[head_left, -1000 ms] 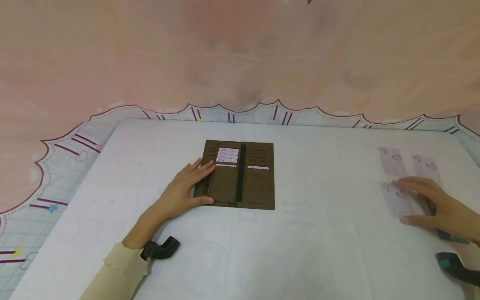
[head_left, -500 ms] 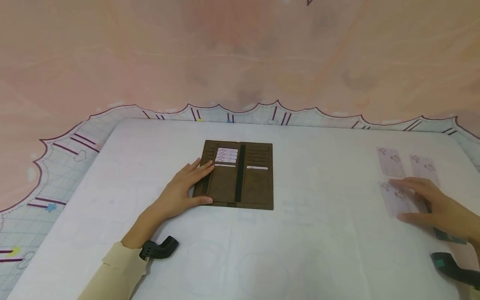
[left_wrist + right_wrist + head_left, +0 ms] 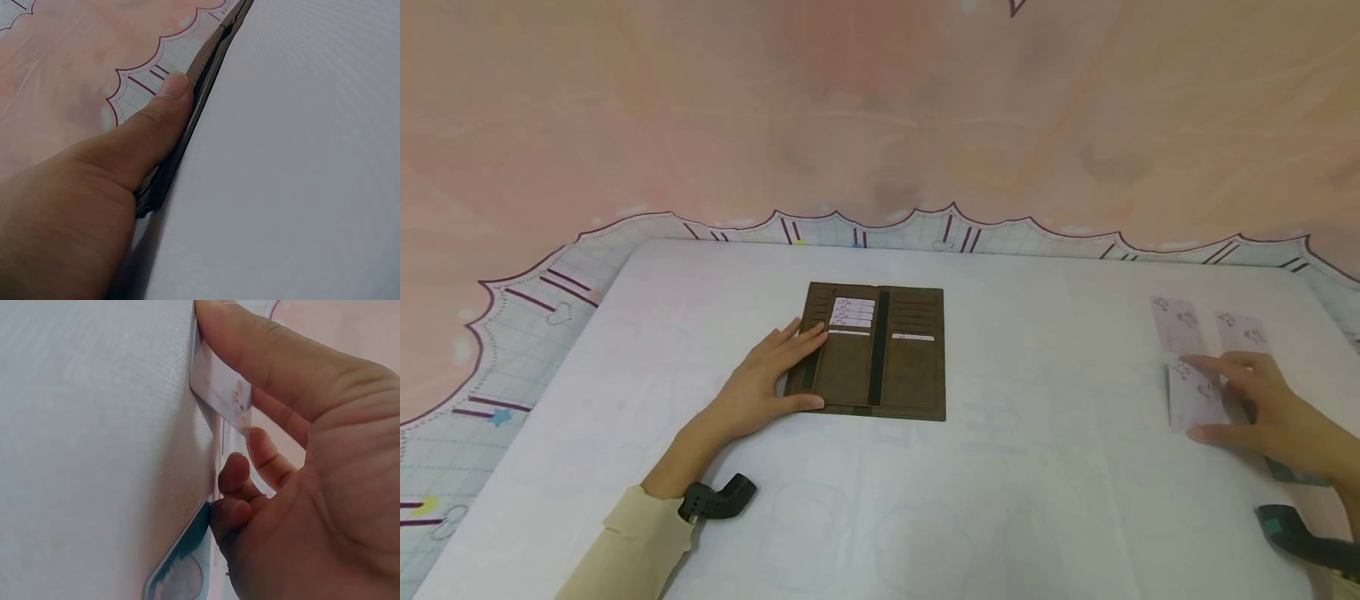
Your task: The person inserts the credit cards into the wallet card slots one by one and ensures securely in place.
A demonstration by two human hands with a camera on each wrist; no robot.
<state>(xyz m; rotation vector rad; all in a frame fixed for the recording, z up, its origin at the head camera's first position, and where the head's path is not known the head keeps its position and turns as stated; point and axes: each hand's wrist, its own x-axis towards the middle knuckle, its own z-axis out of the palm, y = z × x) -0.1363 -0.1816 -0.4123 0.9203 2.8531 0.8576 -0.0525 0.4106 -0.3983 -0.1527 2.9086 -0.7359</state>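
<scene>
An unfolded brown wallet (image 3: 913, 379) lies on the white table. My left hand (image 3: 763, 379) rests on its left side, fingers extended; the left wrist view shows the thumb (image 3: 165, 109) along the wallet's edge. Several pale cards (image 3: 852, 312) sit in the left panel's slots, and the edge of one white card (image 3: 913, 337) shows on the right panel. Far to the right, my right hand (image 3: 1273, 408) pinches a pale pink card (image 3: 1193, 400) between thumb and finger. In the right wrist view that card (image 3: 219, 387) stands tilted, with one edge raised off the table.
Two more pale patterned cards (image 3: 1177, 325) lie just beyond the right hand. A teal card (image 3: 187, 565) lies beneath its curled fingers, partly hidden in the head view. A pinkish cloth with a scalloped border (image 3: 880, 125) spreads past the table's far edge.
My right fingers have closed on the near pale card, and its left edge has come up from the table. My left hand has stayed on the wallet.
</scene>
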